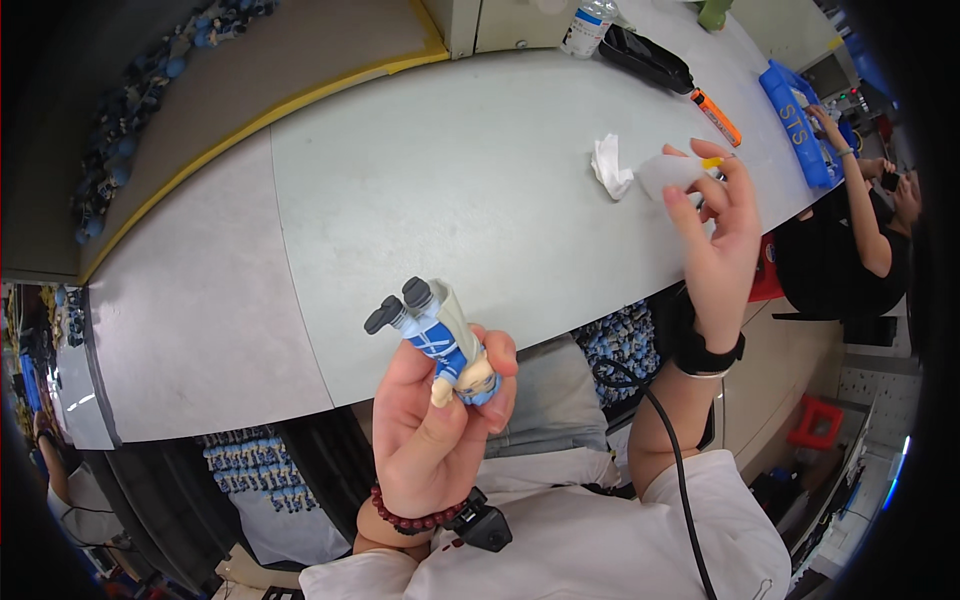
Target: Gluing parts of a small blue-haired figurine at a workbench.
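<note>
My left hand [435, 425] is closed around a small toy figurine [445, 340] in blue clothes with a pale cape. It is upside down, its dark shoes pointing up and its blue-haired head down among my fingers. Over the right part of the table, my right hand [722, 215] has its thumb and fingers curled around a small whitish, rounded squeeze bottle [668, 176] with a yellow tip. Beside that bottle, a crumpled white tissue [609, 168] lies on the table [430, 190].
A clear bottle [587, 28], a black bottle [647, 60] and an orange marker [716, 117] lie or stand at the far right. Beyond is a blue tray [800, 125] near a co-worker's arm [865, 205]. Many figurines [260, 465] sit below the table edge; others line a yellow-edged belt [290, 70].
</note>
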A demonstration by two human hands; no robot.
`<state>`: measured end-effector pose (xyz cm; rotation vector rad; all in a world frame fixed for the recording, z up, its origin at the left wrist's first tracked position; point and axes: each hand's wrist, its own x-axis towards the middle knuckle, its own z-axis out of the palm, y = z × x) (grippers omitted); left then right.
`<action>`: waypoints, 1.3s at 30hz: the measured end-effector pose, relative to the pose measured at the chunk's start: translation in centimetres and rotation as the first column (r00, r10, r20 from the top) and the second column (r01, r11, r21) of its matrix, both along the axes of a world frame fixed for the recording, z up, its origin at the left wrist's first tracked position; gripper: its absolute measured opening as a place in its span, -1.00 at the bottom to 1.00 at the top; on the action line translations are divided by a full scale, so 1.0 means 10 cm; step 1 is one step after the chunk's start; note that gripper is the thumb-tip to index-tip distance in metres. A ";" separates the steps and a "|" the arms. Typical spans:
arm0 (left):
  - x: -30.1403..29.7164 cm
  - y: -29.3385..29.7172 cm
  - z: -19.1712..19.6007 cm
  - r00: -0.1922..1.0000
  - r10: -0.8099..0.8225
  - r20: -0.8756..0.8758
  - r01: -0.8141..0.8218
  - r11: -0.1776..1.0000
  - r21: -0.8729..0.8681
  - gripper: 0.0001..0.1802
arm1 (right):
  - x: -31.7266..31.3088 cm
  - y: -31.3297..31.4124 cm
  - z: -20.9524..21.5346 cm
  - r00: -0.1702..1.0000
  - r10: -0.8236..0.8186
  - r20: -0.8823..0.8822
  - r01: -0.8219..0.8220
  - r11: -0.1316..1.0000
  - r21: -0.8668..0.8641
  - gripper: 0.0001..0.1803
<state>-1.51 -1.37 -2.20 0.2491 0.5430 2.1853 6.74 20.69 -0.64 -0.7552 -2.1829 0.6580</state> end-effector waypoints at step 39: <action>0.06 -0.06 -0.04 0.999 0.046 -0.003 -0.046 0.989 -0.138 -0.61 | -0.08 -1.00 0.13 0.758 0.640 -0.128 -0.582 0.751 0.311 -0.75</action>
